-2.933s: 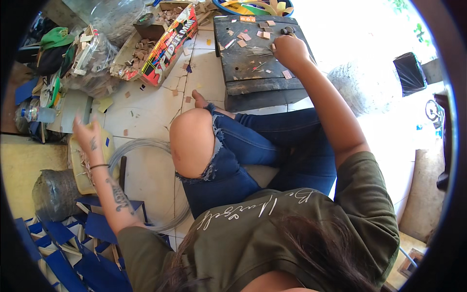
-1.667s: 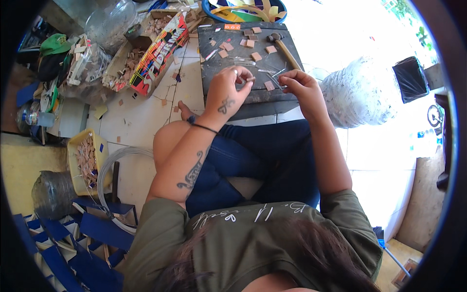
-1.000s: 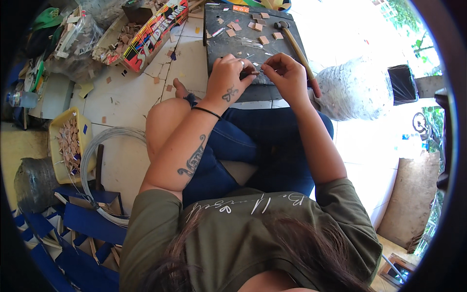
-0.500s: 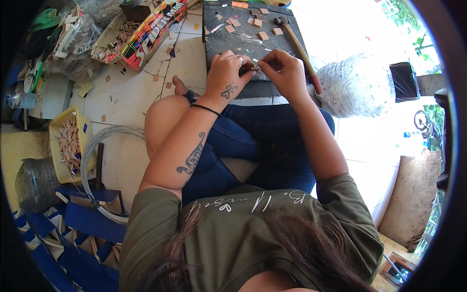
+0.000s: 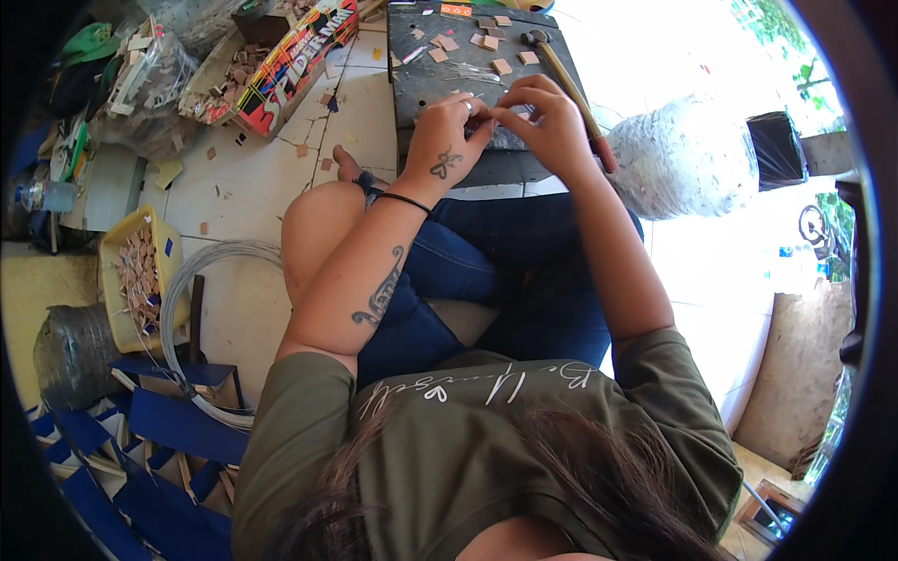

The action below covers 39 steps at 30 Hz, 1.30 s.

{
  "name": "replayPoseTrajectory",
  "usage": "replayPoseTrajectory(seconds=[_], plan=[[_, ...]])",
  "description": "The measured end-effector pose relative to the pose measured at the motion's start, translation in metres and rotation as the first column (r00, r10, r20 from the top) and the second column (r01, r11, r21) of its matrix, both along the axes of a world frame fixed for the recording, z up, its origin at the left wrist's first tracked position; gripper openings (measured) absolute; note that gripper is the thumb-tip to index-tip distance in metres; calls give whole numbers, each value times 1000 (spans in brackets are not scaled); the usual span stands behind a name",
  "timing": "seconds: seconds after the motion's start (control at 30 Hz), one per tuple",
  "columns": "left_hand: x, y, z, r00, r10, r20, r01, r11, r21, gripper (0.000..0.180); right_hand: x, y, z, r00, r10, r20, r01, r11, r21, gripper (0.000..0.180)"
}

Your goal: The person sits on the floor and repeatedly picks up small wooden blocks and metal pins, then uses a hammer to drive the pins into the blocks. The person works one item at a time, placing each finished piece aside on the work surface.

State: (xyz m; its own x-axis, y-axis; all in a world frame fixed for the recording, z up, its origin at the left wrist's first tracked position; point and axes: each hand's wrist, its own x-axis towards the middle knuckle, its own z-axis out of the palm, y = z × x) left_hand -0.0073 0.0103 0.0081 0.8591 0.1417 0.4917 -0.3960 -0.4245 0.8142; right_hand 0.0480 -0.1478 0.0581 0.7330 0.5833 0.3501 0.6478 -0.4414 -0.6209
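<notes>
The left hand [image 5: 445, 142] pinches a small brown piece [image 5: 485, 115] between thumb and forefinger, the piece mostly covered by the fingers. The right hand [image 5: 552, 123] meets it there, thumb and forefinger pressed together at the piece; whether they grip a wire cannot be told. Both hands are over the near part of the dark bench [image 5: 412, 79]. At 2.9 s earlier, the left hand was out at the yellow tub [image 5: 172, 271] and the right hand was at the far right of the bench; at 1.7 s earlier, both were over the bench with a gap between them. That gap is now closed. Beyond the fingers lie loose thin wires [image 5: 472, 72] and, farther back, flat wooden squares [image 5: 502, 66]. The hammer [image 5: 572, 89] lies along the bench's right side, handle toward the person, near a bulging plastic bag [image 5: 687, 159]. At the person's left, the tub, containing similar squares, is beside a wire coil [image 5: 169, 323]; blue boxes [image 5: 187, 425] are stacked below.
</notes>
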Motion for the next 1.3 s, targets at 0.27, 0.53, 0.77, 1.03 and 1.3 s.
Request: replayPoseTrajectory(seconds=[0.27, 0.53, 0.77, 1.03, 1.3], plan=[[3, 2, -4, 999, -29, 37, 28, 999, 18, 9, 29, -74, -33, 791, -433, 433, 612, 521, -596, 35], [4, 4, -3, 999, -50, 16, 49, 999, 19, 10, -25, -87, 5, 858, -385, -339, 371, 922, -108, 29], [4, 4, -2, 998, -57, 1, 56, 997, 58, 10, -122, -75, 62, 861, -233, -453, 235, 971, -52, 38], [3, 4, -2, 998, -58, 27, 57, 996, 67, 9, -128, -74, 70, 971, -205, -122, 177, 962, -207, 44], [2, 3, -3, 997, -63, 33, 63, 998, 3, 9, -126, -76, 68, 979, -182, -93, 164, 971, -171, 45]])
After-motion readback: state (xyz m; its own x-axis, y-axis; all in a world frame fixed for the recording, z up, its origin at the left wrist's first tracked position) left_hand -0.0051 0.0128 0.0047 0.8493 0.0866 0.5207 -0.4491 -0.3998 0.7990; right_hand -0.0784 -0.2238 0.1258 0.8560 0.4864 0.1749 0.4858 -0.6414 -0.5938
